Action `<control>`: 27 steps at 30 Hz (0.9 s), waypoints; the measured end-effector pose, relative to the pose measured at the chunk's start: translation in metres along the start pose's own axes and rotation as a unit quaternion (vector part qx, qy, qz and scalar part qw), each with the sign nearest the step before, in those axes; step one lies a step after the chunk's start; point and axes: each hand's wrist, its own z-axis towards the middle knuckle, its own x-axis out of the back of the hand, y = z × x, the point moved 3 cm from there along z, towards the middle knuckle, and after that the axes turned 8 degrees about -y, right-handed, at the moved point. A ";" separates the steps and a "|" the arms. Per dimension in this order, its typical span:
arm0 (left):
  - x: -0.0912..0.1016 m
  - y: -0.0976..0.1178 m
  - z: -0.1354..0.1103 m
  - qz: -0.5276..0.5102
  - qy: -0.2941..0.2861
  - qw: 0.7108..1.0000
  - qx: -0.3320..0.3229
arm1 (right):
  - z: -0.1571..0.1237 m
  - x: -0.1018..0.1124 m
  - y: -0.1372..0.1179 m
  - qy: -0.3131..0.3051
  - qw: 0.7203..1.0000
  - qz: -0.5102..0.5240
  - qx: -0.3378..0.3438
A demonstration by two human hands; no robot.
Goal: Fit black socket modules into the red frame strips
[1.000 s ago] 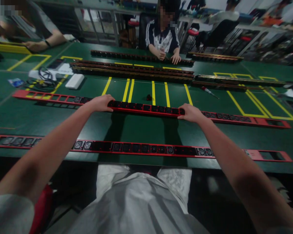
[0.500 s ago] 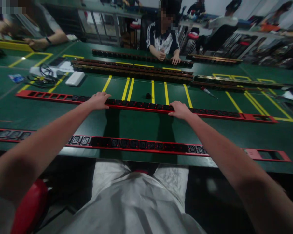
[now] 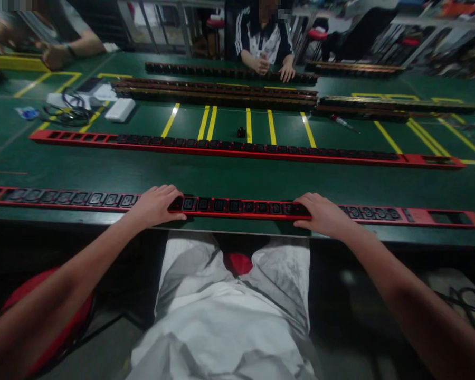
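A long red power strip [image 3: 241, 206] with black sockets lies along the near edge of the green table [image 3: 229, 177]. My left hand [image 3: 154, 205] grips it left of centre, fingers curled over its top. My right hand [image 3: 320, 214] holds it right of centre in the same way. A second long red power strip [image 3: 261, 150] lies parallel farther back, with neither hand on it.
Several dark strips [image 3: 217, 95] lie stacked at the back. A person's hands [image 3: 273, 67] rest on the far one; another person's arm [image 3: 63, 53] is at far left. A white box [image 3: 120, 110], cables [image 3: 69, 113], a small black part [image 3: 241, 132] and a screwdriver [image 3: 342, 122] lie on the table.
Both hands let go of the farther red strip, came back toward me and closed on the near red strip. The camera tilted downward.
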 end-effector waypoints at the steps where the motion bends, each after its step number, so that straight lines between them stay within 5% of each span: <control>1: -0.002 0.001 0.000 0.011 0.016 1.000 0.014 | 0.000 -0.005 0.000 0.005 1.000 -0.003 -0.008; 16: 0.007 -0.017 0.041 0.028 0.063 0.997 0.018 | 0.040 0.000 0.027 0.053 0.998 -0.006 -0.020; 27: 0.002 -0.025 0.042 0.004 0.088 0.996 -0.014 | 0.043 0.001 0.015 0.058 0.998 -0.015 -0.022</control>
